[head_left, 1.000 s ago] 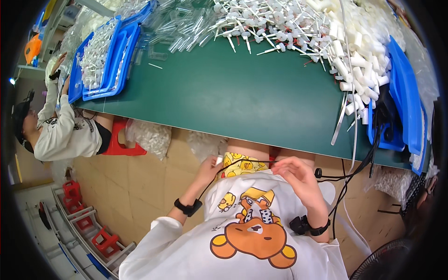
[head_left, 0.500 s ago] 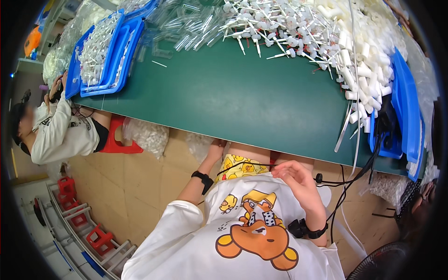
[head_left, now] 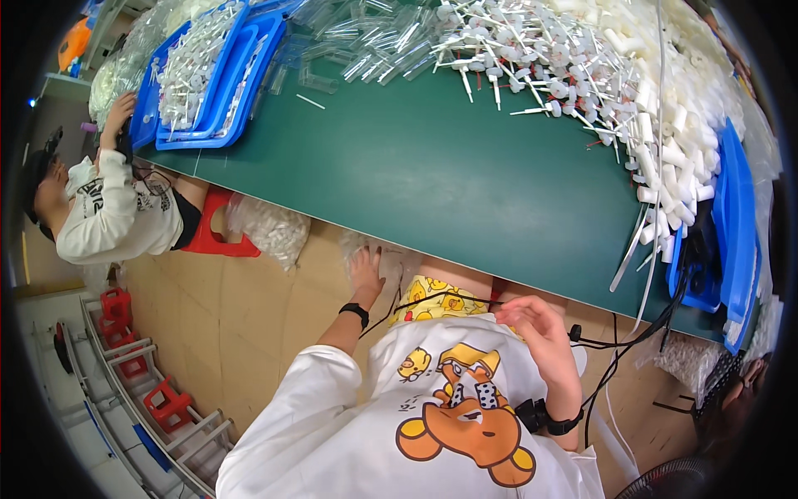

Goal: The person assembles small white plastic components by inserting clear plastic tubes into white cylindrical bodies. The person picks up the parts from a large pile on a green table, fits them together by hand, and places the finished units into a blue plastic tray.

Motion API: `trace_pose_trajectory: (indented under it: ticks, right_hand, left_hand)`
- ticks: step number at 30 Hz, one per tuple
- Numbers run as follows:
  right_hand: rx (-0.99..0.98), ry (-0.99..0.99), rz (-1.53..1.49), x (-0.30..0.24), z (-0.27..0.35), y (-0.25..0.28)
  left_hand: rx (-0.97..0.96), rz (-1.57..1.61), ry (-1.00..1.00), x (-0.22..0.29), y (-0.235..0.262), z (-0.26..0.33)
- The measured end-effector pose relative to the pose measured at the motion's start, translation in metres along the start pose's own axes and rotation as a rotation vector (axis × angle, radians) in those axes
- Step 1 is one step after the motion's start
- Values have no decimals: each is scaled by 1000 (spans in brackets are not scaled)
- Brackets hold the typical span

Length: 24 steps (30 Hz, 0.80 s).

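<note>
My left hand (head_left: 366,273) is stretched out below the table's front edge, fingers apart, over a clear plastic bag (head_left: 400,263). Nothing shows in its grasp. Above my lap, my right hand (head_left: 539,326) hovers with loosely bent fingers and no object visible in it. A thin black cable (head_left: 449,293) crosses my yellow patterned shorts and passes close by its fingertips. On the green table (head_left: 416,183) in front of me lie a heap of white stick-like parts with translucent caps (head_left: 540,62) and a pile of white cylinders (head_left: 665,170).
Clear plastic tubes (head_left: 386,50) lie at the table's back. Blue trays (head_left: 199,133) stand at the left, another blue tray (head_left: 736,241) at the right. A co-worker (head_left: 125,200) sits at left. Black cables (head_left: 615,343) hang at right, above a fan (head_left: 669,478).
My left hand has moved out from beside my thigh, forward and left, onto the clear bag. My right hand has shifted little. The co-worker's arm is raised higher against the blue trays.
</note>
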State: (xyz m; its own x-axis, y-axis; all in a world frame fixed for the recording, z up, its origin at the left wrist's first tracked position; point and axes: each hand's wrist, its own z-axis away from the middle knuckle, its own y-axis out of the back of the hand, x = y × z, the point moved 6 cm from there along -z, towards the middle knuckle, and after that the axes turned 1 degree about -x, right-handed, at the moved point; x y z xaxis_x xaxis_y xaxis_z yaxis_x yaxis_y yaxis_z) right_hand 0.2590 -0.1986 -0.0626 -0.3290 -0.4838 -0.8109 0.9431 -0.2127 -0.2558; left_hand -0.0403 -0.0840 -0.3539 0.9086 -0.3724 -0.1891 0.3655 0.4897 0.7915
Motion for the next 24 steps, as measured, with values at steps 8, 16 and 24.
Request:
trace_pose_trajectory:
  ticks: [8, 16, 24]
  right_hand:
    - [-18, 0, 34, 2, -4, -1]
    - [-18, 8, 15, 4, -5, -8]
    - [-50, 21, 39, 6, -3, -8]
  left_hand:
    - [-63, -367, 42, -90, -21, 12]
    - [184, 353, 147, -66, 45, 26]
    - [-78, 680, -574, 51, -49, 49]
